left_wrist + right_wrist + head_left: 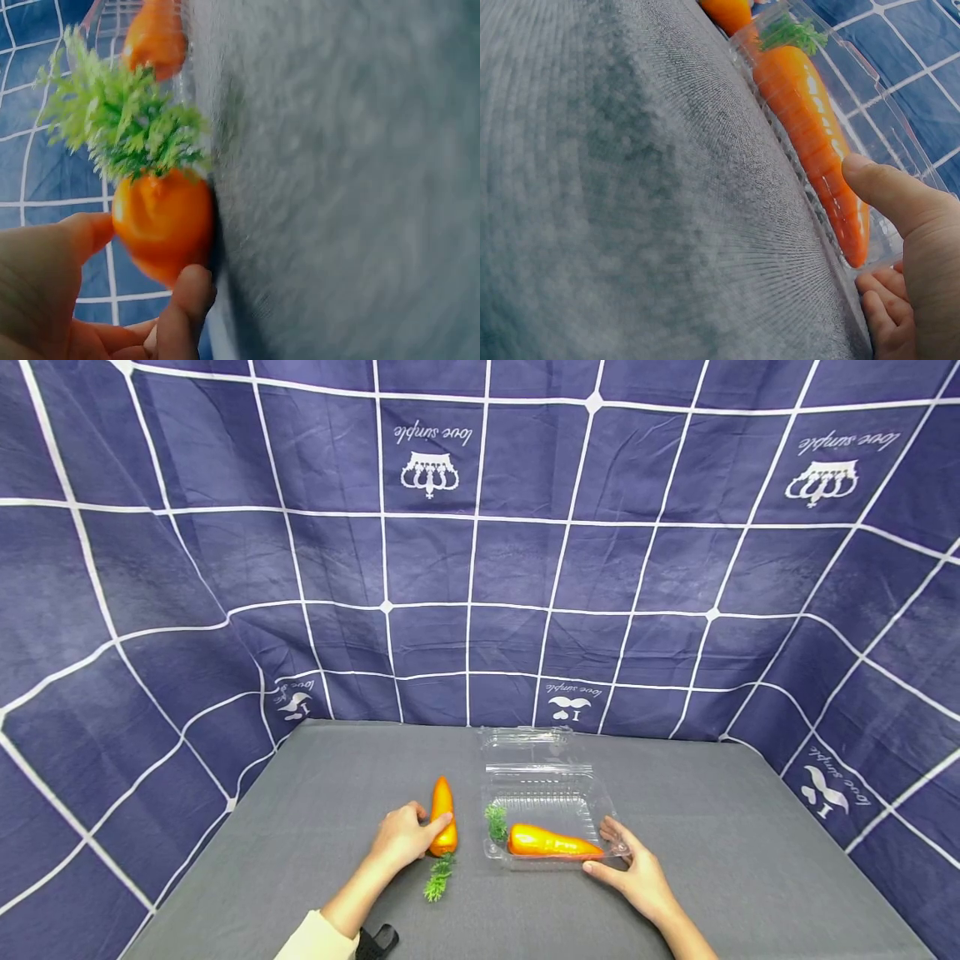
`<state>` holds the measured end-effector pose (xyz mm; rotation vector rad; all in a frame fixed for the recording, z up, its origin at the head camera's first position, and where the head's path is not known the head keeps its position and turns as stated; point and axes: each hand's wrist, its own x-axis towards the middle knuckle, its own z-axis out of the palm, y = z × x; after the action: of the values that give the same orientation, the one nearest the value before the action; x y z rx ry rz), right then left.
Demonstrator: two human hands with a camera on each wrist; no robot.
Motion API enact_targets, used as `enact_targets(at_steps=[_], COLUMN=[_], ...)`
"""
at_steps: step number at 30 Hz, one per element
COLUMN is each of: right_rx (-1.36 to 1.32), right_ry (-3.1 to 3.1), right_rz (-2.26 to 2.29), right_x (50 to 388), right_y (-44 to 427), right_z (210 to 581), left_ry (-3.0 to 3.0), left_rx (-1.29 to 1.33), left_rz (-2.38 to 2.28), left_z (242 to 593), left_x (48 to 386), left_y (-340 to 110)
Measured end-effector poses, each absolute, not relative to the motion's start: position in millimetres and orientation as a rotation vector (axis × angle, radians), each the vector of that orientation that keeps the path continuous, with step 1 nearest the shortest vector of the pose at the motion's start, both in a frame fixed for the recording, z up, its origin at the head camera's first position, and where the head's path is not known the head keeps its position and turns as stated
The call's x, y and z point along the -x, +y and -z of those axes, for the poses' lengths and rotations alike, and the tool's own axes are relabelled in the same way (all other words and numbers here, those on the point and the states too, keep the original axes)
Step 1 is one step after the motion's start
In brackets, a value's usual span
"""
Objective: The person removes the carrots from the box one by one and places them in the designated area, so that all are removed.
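Note:
My left hand [401,837] pinches an orange toy carrot [444,810] lying on the grey surface, its tip away from me and its green leaves [438,878] toward me. In the left wrist view, thumb and fingers lie on both sides of that carrot [166,225]. A second carrot [551,842] lies sideways in the near part of an open clear plastic box [551,781], leaves at the left, tip at the right. My right hand [637,872] grips the box's near right corner; in the right wrist view, its thumb is by the carrot [810,127].
The box's raised clear lid [528,747] reaches toward the back edge of the grey table [337,777]. Blue cloth [427,560] with white lines hangs behind and at both sides. A black strap [377,942] is below my left sleeve.

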<state>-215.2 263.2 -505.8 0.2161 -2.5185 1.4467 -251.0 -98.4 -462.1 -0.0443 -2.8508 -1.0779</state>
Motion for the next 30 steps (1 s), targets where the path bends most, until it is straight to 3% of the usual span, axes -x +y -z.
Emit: enact_targets(at_steps=[7, 30], right_rx=[-0.212, -0.203], right_ry=[-2.539, -2.536], right_rz=[-1.428, -1.429], right_x=[215, 215], right_y=[265, 263], right_z=[504, 505], left_ry=[-2.87, -2.775], left_rx=[0.03, 0.3], left_rz=[0.927, 1.099], left_z=[444, 406], left_x=[253, 260], left_y=[-98, -45])
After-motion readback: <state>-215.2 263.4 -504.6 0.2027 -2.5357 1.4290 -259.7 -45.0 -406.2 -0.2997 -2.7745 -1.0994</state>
